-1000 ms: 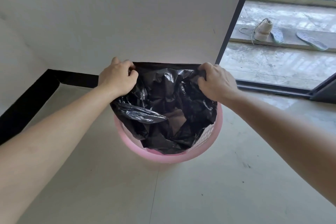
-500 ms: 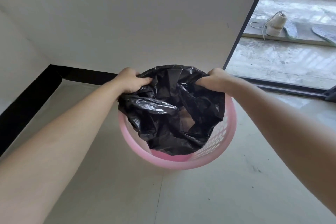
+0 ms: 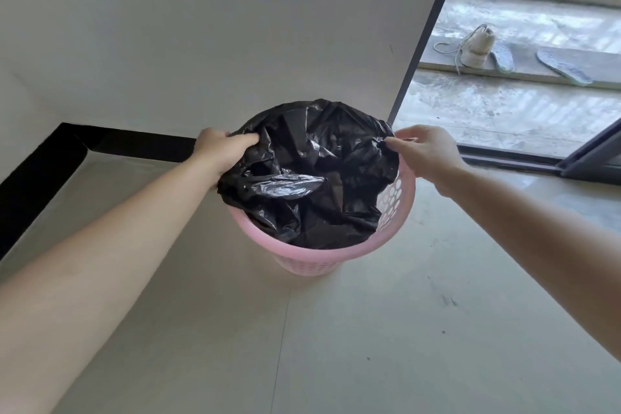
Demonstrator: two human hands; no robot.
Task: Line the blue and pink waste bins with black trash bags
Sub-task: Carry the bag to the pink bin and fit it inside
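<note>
A pink perforated waste bin (image 3: 322, 255) stands on the pale floor near the wall. A crumpled black trash bag (image 3: 312, 178) sits inside it, its mouth draped over the far rim. My left hand (image 3: 221, 148) grips the bag's edge at the bin's left rim, fingers tucked into the plastic. My right hand (image 3: 426, 151) pinches the bag's edge at the right rim, between thumb and fingers. The near rim of the bin is bare pink. No blue bin is in view.
A white wall with a black skirting board (image 3: 47, 175) runs behind and to the left. A dark door frame (image 3: 426, 37) opens to a balcony at the right, where a shoe (image 3: 477, 47) and insoles (image 3: 561, 67) lie.
Both hands have lowered the bag and spread its mouth wider, down to the bin's rim. The bag's far edge now lies over the back rim.
</note>
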